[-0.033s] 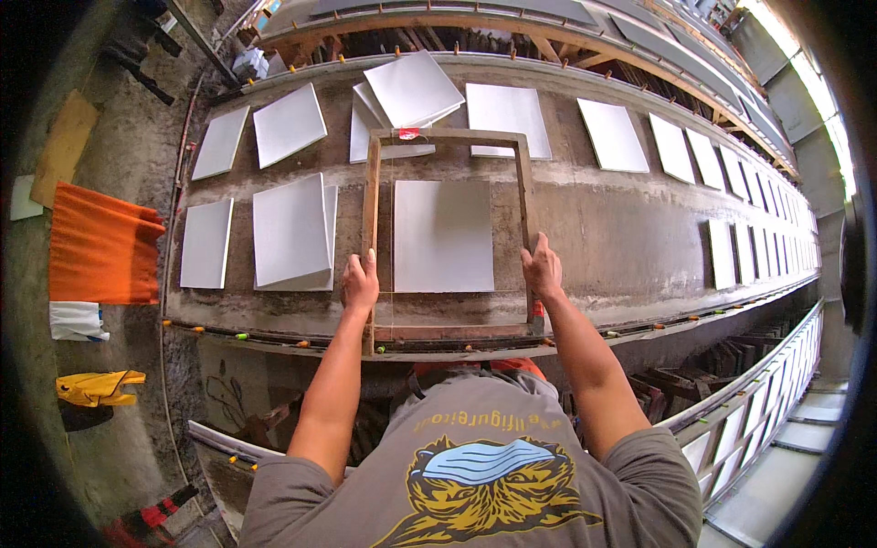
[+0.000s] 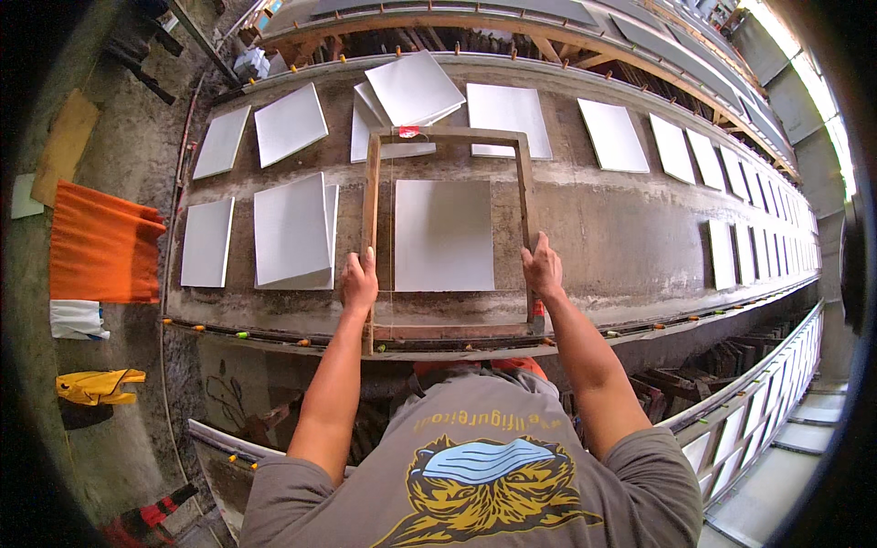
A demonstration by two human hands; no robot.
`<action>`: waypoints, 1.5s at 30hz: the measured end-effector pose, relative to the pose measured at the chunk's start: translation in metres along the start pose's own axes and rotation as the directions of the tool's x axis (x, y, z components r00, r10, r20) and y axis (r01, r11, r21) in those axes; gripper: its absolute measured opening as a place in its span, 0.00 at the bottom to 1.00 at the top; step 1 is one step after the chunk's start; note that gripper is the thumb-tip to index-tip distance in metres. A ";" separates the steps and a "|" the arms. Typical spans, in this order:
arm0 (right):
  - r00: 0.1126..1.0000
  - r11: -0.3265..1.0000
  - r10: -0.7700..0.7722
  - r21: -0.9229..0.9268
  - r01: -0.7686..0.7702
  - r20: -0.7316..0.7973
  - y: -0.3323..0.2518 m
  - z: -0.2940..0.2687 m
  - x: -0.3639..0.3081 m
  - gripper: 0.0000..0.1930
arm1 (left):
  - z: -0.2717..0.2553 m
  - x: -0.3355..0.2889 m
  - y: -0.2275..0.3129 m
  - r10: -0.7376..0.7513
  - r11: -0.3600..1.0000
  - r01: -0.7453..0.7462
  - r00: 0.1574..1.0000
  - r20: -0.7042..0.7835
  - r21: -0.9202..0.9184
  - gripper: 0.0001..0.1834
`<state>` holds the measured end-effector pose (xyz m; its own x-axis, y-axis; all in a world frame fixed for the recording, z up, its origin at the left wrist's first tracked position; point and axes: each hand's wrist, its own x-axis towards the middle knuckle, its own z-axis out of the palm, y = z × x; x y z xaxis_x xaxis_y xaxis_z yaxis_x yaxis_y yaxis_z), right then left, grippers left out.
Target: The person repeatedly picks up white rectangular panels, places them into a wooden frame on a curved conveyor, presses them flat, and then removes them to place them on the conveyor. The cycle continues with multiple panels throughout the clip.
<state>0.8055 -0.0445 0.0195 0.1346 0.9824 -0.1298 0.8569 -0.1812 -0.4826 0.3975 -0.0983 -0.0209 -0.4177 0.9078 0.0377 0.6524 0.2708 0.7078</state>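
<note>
My left hand (image 2: 359, 281) is closed round the left side of a rectangular wooden frame (image 2: 372, 205). On the frame's opposite side, my right hand (image 2: 544, 267) has its fingers wrapped on the wood. Thin threads cross the opening near its left and lower sides, and red tape (image 2: 408, 132) marks the top bar. Seen through the frame, a white square panel (image 2: 444, 236) lies flat on the long brown table (image 2: 621, 228). I cannot tell whether the frame touches the table or hangs just above it.
Overlapping white panels (image 2: 290, 228) lie left of the frame, with another stack (image 2: 416, 87) beyond it. Rows of panels (image 2: 722, 254) run off to the right. Coloured pegs (image 2: 303, 342) line the table's near rail. An orange cloth (image 2: 105, 245) is at far left.
</note>
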 end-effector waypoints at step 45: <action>1.000 1.000 0.006 0.004 -0.006 0.006 0.298 -0.179 0.073 0.32 | 0.225 -0.133 0.239 -0.026 0.999 0.026 0.999 0.024 -0.018 0.31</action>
<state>1.1592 -0.0186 0.0214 0.1367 0.9810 -0.1377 0.8543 -0.1871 -0.4849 0.7514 -0.0823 -0.0149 -0.4194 0.9078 0.0029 0.6297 0.2886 0.7212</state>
